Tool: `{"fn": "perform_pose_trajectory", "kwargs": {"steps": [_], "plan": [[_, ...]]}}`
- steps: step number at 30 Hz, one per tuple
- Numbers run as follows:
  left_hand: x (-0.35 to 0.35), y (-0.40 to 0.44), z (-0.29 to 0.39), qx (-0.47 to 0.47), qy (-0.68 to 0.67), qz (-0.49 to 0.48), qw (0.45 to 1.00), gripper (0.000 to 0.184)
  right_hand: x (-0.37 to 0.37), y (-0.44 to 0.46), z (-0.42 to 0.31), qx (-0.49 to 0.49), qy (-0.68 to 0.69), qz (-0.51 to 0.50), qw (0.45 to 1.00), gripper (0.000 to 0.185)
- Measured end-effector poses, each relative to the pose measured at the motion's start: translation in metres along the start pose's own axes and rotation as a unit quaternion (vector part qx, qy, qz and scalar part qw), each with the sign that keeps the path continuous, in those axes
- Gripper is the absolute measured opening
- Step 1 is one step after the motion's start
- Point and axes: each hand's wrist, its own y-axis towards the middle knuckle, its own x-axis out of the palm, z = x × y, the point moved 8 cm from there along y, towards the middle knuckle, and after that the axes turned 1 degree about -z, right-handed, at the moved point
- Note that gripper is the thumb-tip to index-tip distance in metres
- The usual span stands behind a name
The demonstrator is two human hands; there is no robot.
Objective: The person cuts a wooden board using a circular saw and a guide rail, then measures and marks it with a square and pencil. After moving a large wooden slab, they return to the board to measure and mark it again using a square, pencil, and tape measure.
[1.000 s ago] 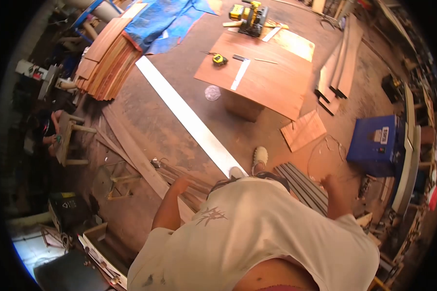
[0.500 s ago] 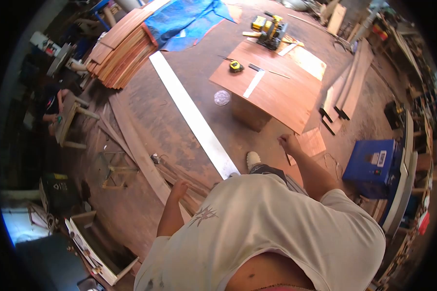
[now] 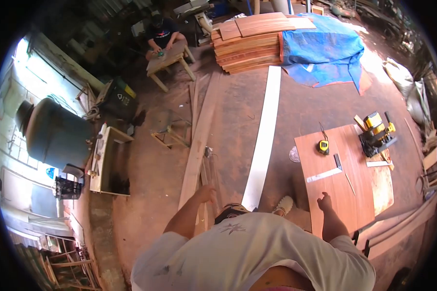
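Observation:
My left hand [image 3: 207, 194] is over the brown planks [image 3: 199, 145] on the floor, fingers loosely apart and holding nothing. My right hand [image 3: 324, 200] is above the near left part of a reddish-brown wooden panel [image 3: 325, 208], fingers apart and nothing in them. On that panel lie a yellow tape measure [image 3: 323, 146], a metal square [image 3: 324, 175] and a thin pencil-like stick [image 3: 349, 184]. A yellow and black circular saw [image 3: 375, 136] rests at its far right. A long white strip [image 3: 264, 140] stretches across the floor between my hands.
A blue tarp [image 3: 320, 48] partly covers stacked boards [image 3: 250, 46]. Another person [image 3: 162, 36] sits at a small wooden stool [image 3: 167, 60] at the back left. An open wooden box [image 3: 112, 162] stands left; long planks [image 3: 403, 228] lie right, and sacks [image 3: 405, 85] behind.
The view has swung left, so the panel, strip and tarp appear further right. My right hand, lower beside my body at first, is now raised over the panel.

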Motion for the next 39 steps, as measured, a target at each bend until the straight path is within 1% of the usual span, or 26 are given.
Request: {"fn": "perform_pose_trajectory", "kwargs": {"steps": [1, 3, 4, 5, 6, 7, 8, 10, 11, 14, 16, 18, 20, 22, 23, 24, 25, 26, 28, 29, 30, 31, 34, 36, 38, 39], "plan": [[0.004, -0.009, 0.014, -0.007, 0.004, 0.004, 1.000, 0.032, -0.014, 0.018, -0.008, 0.001, -0.018, -0.001, 1.000, 0.058], [0.010, -0.028, 0.035, 0.009, -0.158, 0.076, 0.984, 0.044, -0.035, 0.059, -0.018, 0.023, -0.020, 0.000, 1.000, 0.058], [0.015, -0.031, 0.034, 0.003, -0.157, 0.079, 0.984, 0.044, -0.041, 0.075, -0.018, 0.049, -0.030, 0.008, 0.998, 0.059], [0.017, -0.036, 0.034, 0.005, -0.064, 0.094, 0.993, 0.045, -0.040, 0.093, -0.016, 0.048, -0.029, -0.001, 0.998, 0.059], [0.022, -0.045, 0.030, 0.007, 0.031, 0.107, 0.994, 0.045, -0.043, 0.107, 0.001, 0.130, 0.016, 0.031, 0.991, 0.062], [0.034, -0.044, 0.010, -0.026, 0.036, 0.085, 0.995, 0.046, -0.043, 0.120, 0.013, 0.210, 0.064, 0.068, 0.973, 0.066], [0.043, -0.045, -0.010, -0.060, 0.043, 0.063, 0.995, 0.046, -0.039, 0.125, 0.008, 0.211, 0.072, 0.062, 0.973, 0.066], [0.046, -0.066, -0.006, -0.093, 0.089, 0.011, 0.992, 0.048, -0.028, 0.120, 0.025, 0.334, 0.168, 0.078, 0.924, 0.077], [0.043, -0.076, -0.001, -0.097, 0.093, 0.012, 0.991, 0.048, -0.022, 0.121, 0.025, 0.353, 0.166, 0.076, 0.918, 0.079], [0.040, -0.100, 0.009, -0.140, 0.069, 0.025, 0.987, 0.048, -0.046, 0.101, -0.011, 0.341, 0.137, 0.107, 0.924, 0.075], [0.039, -0.113, 0.014, -0.180, -0.032, 0.053, 0.982, 0.047, -0.049, 0.102, -0.023, 0.352, 0.131, 0.100, 0.921, 0.070], [0.041, -0.114, 0.014, -0.174, 0.008, 0.049, 0.983, 0.047, -0.044, 0.110, -0.017, 0.364, 0.121, 0.095, 0.918, 0.065], [0.045, -0.108, 0.021, -0.178, 0.011, 0.039, 0.983, 0.048, -0.028, 0.126, 0.006, 0.380, 0.193, 0.165, 0.889, 0.057], [0.046, -0.094, 0.028, -0.158, 0.026, 0.036, 0.986, 0.048, -0.016, 0.143, 0.026, 0.366, 0.169, 0.219, 0.889, 0.058], [0.042, -0.088, 0.033, -0.144, 0.039, 0.041, 0.988, 0.048, -0.020, 0.143, 0.021, 0.347, 0.209, 0.184, 0.896, 0.068], [0.043, -0.081, 0.039, -0.134, 0.065, 0.003, 0.989, 0.048, -0.041, 0.128, 0.003, 0.383, 0.198, 0.191, 0.882, 0.073], [0.039, -0.073, 0.047, -0.132, 0.063, 0.010, 0.989, 0.047, -0.048, 0.126, -0.001, 0.358, 0.200, 0.234, 0.881, 0.074], [0.036, -0.068, 0.059, -0.131, 0.060, 0.018, 0.989, 0.047, -0.070, 0.115, -0.019, 0.335, 0.223, 0.230, 0.886, 0.066], [0.037, -0.057, 0.100, -0.132, 0.099, -0.031, 0.986, 0.046, -0.052, 0.143, -0.004, 0.287, 0.191, 0.230, 0.910, 0.071], [0.032, -0.051, 0.110, -0.135, 0.116, -0.030, 0.984, 0.045, -0.060, 0.140, -0.011, 0.284, 0.147, 0.260, 0.911, 0.069], [0.024, -0.049, 0.116, -0.142, 0.132, -0.022, 0.981, 0.045, -0.055, 0.148, -0.007, 0.259, 0.169, 0.282, 0.908, 0.070], [0.020, -0.047, 0.122, -0.141, 0.148, -0.035, 0.978, 0.045, -0.060, 0.147, -0.009, 0.285, 0.169, 0.259, 0.907, 0.072], [0.008, -0.029, 0.143, -0.110, 0.131, 0.002, 0.985, 0.044, -0.072, 0.144, -0.005, 0.320, 0.187, 0.210, 0.905, 0.073], [0.003, -0.021, 0.147, -0.071, 0.148, -0.005, 0.986, 0.043, -0.077, 0.143, 0.001, 0.314, 0.186, 0.221, 0.904, 0.074], [0.002, -0.014, 0.145, -0.065, 0.167, -0.014, 0.984, 0.043, -0.092, 0.147, 0.011, 0.297, 0.230, 0.273, 0.886, 0.075], [0.006, -0.013, 0.145, -0.058, 0.182, -0.020, 0.981, 0.043, -0.105, 0.152, 0.017, 0.266, 0.211, 0.279, 0.898, 0.070]]}}
